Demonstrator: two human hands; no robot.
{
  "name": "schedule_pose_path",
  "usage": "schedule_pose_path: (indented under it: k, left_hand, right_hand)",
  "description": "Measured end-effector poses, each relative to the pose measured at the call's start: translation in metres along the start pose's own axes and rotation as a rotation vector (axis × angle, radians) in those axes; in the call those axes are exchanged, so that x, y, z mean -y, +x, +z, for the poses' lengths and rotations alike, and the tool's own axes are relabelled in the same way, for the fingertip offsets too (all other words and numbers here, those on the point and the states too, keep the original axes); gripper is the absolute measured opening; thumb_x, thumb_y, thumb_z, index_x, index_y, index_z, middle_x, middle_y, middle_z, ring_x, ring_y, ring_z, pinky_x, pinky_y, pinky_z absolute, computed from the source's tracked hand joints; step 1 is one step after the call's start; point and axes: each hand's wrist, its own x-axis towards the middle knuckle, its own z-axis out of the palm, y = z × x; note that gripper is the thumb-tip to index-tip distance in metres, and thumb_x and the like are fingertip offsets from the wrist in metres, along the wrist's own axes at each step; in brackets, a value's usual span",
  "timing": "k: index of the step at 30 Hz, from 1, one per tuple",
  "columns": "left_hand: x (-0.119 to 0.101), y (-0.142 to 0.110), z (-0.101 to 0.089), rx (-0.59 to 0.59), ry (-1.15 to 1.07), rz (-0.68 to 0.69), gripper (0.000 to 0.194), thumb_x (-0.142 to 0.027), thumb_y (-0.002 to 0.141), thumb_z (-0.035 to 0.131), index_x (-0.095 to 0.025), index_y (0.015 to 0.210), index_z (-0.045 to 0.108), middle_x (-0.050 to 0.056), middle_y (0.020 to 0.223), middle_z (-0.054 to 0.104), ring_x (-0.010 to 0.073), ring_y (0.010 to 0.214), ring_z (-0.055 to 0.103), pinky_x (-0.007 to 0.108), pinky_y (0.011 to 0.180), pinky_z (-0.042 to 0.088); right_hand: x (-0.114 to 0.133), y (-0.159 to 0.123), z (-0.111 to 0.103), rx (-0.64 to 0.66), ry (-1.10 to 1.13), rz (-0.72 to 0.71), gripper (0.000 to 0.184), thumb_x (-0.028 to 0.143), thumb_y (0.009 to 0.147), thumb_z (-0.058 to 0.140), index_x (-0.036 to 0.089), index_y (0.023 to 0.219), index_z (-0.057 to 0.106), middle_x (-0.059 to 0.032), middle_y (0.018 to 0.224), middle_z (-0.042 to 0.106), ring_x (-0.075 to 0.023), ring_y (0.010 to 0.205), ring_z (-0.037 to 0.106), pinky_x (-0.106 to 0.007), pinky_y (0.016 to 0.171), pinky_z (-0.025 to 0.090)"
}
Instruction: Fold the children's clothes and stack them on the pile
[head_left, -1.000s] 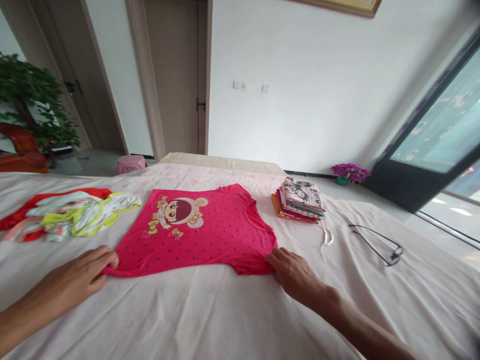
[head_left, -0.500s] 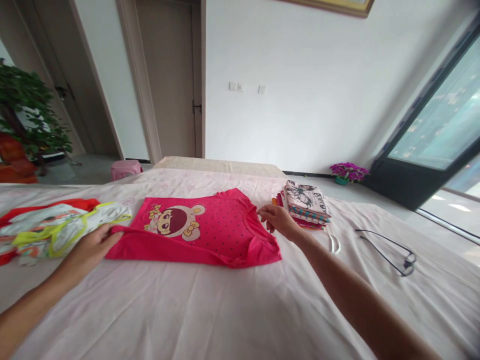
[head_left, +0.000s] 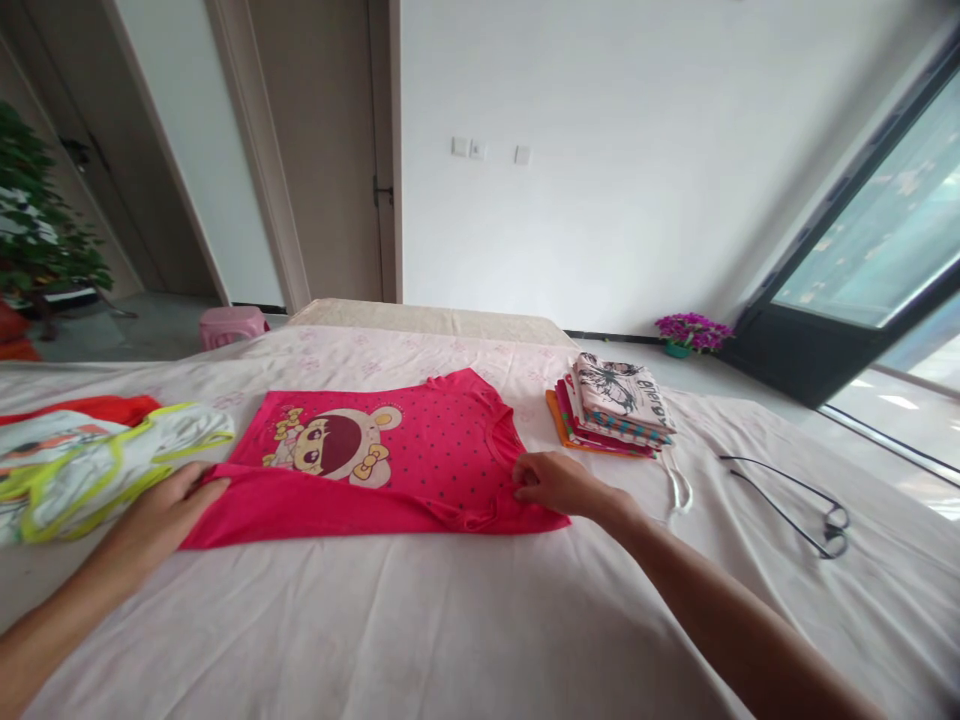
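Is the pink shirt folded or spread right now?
Partly folded: the pink shirt has its near side turned over in a strip, while its cartoon print lies mostly uncovered beyond it.

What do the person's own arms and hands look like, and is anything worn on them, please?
The left hand and right hand are bare, without gloves. No sleeve covers the visible forearms, and I see no watch, bracelet, cable or marking on either side. The fingers are partly hidden, so a ring cannot be ruled out.
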Motion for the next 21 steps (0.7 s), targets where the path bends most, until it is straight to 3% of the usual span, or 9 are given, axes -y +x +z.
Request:
schedule_pose_path:
  k: [3, 6, 8, 12, 15, 17, 21]
  left_hand:
    - [-0.01, -0.006, -0.005, 0.067, -0.106, -0.046, 0.037, -0.051, 0.074, 0.045, -0.023, 0.09, 0.063, 0.002, 0.095, 0.075, 0.0287, 0.101, 0.065, 0.039, 0.092, 0.051]
    - [-0.01, -0.01, -0.005, 0.054, -0.142, -0.078, 0.039, -0.053, 0.073, 0.045, -0.024, 0.093, 0.061, 0.001, 0.098, 0.073, 0.0293, 0.104, 0.063, 0.037, 0.089, 0.052]
    - [-0.005, -0.009, -0.001, 0.031, -0.14, -0.08, 0.038, -0.051, 0.076, 0.045, -0.023, 0.096, 0.06, 0.002, 0.102, 0.072, 0.0289, 0.107, 0.062, 0.037, 0.092, 0.051]
    - [0.012, 0.005, 0.011, -0.045, -0.055, -0.054, 0.034, -0.046, 0.083, 0.041, -0.021, 0.099, 0.058, 0.007, 0.111, 0.07, 0.0296, 0.116, 0.059, 0.041, 0.103, 0.043]
    - [0.022, 0.019, 0.018, -0.054, 0.049, -0.042, 0.039, -0.043, 0.087, 0.038, -0.017, 0.109, 0.057, 0.014, 0.126, 0.063, 0.0306, 0.128, 0.052, 0.041, 0.107, 0.039]
    - [0.026, 0.026, 0.022, -0.026, 0.125, -0.063, 0.044, -0.041, 0.088, 0.037, -0.013, 0.115, 0.056, 0.019, 0.128, 0.061, 0.0318, 0.128, 0.052, 0.041, 0.106, 0.039]
    - [0.031, 0.029, 0.024, 0.036, 0.186, -0.131, 0.052, -0.045, 0.089, 0.037, -0.011, 0.126, 0.051, 0.018, 0.116, 0.067, 0.0305, 0.107, 0.065, 0.038, 0.093, 0.049]
  right_hand:
    - [0.003, -0.005, 0.007, -0.098, 0.013, -0.016, 0.005, 0.021, 0.074, 0.065, 0.019, 0.078, 0.063, 0.0012, 0.077, 0.064, -0.0121, 0.068, 0.053, -0.022, 0.058, 0.032]
    - [0.0, 0.001, 0.01, -0.17, 0.186, -0.037, 0.007, 0.025, 0.079, 0.06, 0.019, 0.082, 0.059, 0.0019, 0.075, 0.061, -0.0122, 0.067, 0.051, -0.022, 0.059, 0.034]
    - [-0.002, 0.013, 0.008, -0.225, 0.326, -0.058, 0.01, 0.028, 0.081, 0.056, 0.019, 0.084, 0.057, 0.0031, 0.071, 0.058, -0.0118, 0.064, 0.05, -0.021, 0.057, 0.034]
    - [-0.005, 0.059, -0.005, -0.459, 0.468, -0.078, 0.014, 0.03, 0.081, 0.055, 0.018, 0.088, 0.056, 0.0011, 0.075, 0.06, -0.0135, 0.069, 0.053, -0.022, 0.06, 0.039]
    - [-0.009, 0.101, -0.014, -0.565, 0.407, 0.009, 0.016, 0.028, 0.082, 0.056, 0.017, 0.093, 0.059, -0.0006, 0.079, 0.063, -0.0144, 0.071, 0.056, -0.023, 0.061, 0.041]
    - [-0.015, 0.122, -0.013, -0.555, 0.345, 0.088, 0.019, 0.027, 0.084, 0.055, 0.016, 0.099, 0.062, -0.0023, 0.083, 0.065, -0.0143, 0.071, 0.058, -0.024, 0.063, 0.042]
    - [-0.027, 0.129, -0.002, -0.548, 0.242, 0.159, 0.028, 0.025, 0.087, 0.056, 0.015, 0.112, 0.062, -0.007, 0.099, 0.067, -0.015, 0.08, 0.06, -0.025, 0.069, 0.044]
